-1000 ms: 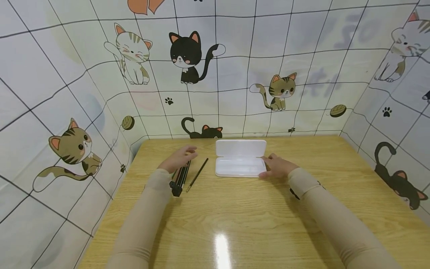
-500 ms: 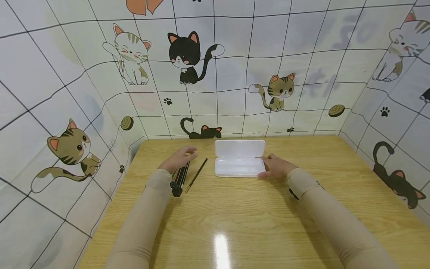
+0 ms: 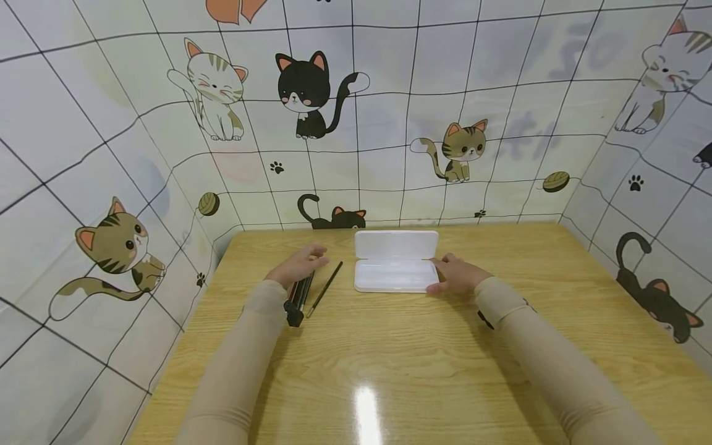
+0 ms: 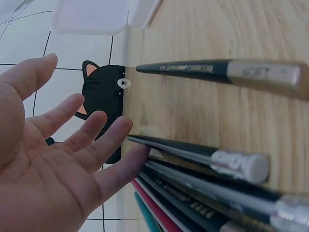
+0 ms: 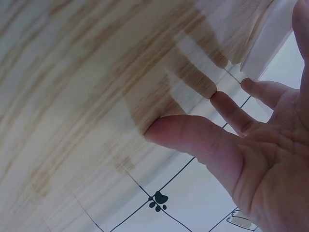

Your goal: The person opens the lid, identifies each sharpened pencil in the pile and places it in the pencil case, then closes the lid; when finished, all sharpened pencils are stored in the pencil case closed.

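My left hand [image 3: 300, 264] hovers over several dark pencils [image 3: 302, 289] lying side by side, its fingers loosely spread and holding nothing. In the left wrist view, one finger overlaps their far ends; whether it touches them I cannot tell. A single dark pencil [image 4: 193, 70], its silver end marked SOFT, lies apart to the right. Red and teal pencils show low in that view. A white pencil case [image 3: 396, 275] stands with its lid [image 3: 396, 245] raised. Against its right end rests my right hand [image 3: 458, 275]. In the right wrist view, its thumb and fingertips touch the table.
The wood table [image 3: 367, 358] meets a cat-print cloth backdrop [image 3: 384, 123] behind the case, with more cloth on both sides. A black device [image 3: 293, 314] at my left wrist covers the pencils' near ends. Another black device [image 3: 486, 319] shows under my right wrist.
My left hand has shifted slightly right over the pencils. The right hand and the case hold their places, while the head view has drifted a little.
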### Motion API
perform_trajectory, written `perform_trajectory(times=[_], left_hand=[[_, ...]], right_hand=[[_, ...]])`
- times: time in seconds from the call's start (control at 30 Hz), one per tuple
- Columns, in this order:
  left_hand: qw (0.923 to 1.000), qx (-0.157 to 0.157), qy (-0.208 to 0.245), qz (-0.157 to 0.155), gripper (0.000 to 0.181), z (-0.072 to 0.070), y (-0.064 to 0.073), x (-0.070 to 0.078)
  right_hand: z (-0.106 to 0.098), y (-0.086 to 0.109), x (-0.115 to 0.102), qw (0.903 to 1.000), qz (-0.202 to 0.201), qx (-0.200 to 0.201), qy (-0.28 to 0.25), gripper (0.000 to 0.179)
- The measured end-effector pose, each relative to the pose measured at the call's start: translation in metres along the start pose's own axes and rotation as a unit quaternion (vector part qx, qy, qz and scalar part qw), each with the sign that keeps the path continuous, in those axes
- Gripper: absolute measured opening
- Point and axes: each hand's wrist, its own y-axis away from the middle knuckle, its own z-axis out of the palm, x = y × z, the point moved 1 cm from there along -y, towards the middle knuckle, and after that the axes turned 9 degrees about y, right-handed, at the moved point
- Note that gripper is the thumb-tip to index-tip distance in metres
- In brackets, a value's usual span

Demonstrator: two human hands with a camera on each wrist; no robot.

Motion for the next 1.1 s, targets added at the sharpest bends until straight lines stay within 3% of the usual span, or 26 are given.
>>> perform_trajectory(times=[0.27, 0.87, 1.1], left_hand=[[0.9998, 0.002, -0.007, -0.019, 0.06, 0.004, -0.005, -0.002], [0.9994, -0.022, -0.018, 0.021, 0.051, 0.02, -0.015, -0.002], [0.9992, -0.031, 0.001, 0.026, 0.052, 0.015, -0.015, -0.004]], right_hand=[[0.001, -0.001, 0.0, 1.0, 0.003, 0.0, 0.002, 0.102], [0.001, 0.0, 0.0, 1.0, 0.001, 0.008, 0.002, 0.097], [0.001, 0.0, 0.0, 0.9999, 0.003, 0.009, 0.004, 0.098]])
